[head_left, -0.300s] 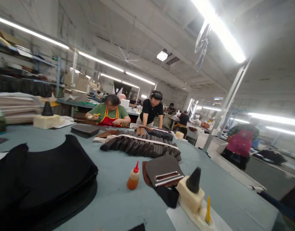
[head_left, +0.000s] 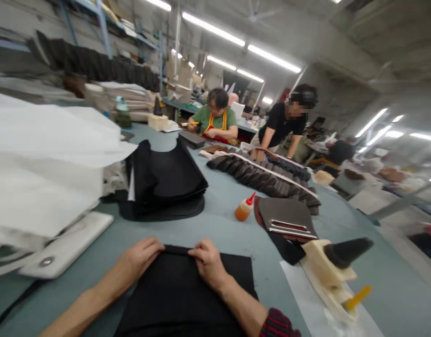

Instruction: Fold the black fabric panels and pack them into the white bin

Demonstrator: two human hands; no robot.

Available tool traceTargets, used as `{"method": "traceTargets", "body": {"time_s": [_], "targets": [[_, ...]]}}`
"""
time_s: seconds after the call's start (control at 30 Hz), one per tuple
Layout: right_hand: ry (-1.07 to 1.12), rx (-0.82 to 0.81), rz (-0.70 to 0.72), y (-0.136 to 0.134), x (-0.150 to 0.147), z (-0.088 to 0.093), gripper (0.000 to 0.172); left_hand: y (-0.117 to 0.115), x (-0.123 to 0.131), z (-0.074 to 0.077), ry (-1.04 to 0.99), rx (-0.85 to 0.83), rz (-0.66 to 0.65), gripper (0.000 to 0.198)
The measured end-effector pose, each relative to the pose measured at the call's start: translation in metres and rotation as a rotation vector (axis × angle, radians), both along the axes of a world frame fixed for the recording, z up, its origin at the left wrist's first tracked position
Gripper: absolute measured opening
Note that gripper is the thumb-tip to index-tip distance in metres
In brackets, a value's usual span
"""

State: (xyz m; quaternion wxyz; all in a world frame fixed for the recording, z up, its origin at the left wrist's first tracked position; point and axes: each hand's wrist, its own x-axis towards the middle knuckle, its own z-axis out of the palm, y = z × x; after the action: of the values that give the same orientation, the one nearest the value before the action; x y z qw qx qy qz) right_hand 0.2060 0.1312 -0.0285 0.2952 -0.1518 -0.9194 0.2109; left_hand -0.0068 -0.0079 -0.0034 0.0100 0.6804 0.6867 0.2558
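A black fabric piece (head_left: 182,290) lies flat on the blue-grey table (head_left: 218,224) in front of me. My left hand (head_left: 141,255) rests on its far left edge with fingers curled over the folded rim. My right hand (head_left: 208,262) presses on the same far edge just to the right, fingers bent and pinching the fold. Both forearms reach in from the bottom of the head view.
A stack of black fabric pieces (head_left: 166,180) lies beyond my hands, white sheets (head_left: 43,159) at left. An orange glue bottle (head_left: 244,208), brown-grey leather pieces (head_left: 285,217) and a cream block with a black cone (head_left: 336,264) sit at right. Two people work across the table.
The view has tipped down and turned left. My two hands and the black fabric piece, which were out of sight before, are in view at the near edge.
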Motion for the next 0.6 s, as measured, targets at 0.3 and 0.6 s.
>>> {"method": "traceTargets", "body": {"time_s": [0.3,0.6], "targets": [[0.042,-0.069,0.052,-0.002,0.000,0.009,0.029,-0.008,-0.009,-0.002,0.045,-0.013,-0.052,0.031],[-0.213,0.117,0.009,-0.006,0.000,0.019,0.030,-0.019,-0.007,-0.006,0.245,-0.007,-0.053,0.038]]}}
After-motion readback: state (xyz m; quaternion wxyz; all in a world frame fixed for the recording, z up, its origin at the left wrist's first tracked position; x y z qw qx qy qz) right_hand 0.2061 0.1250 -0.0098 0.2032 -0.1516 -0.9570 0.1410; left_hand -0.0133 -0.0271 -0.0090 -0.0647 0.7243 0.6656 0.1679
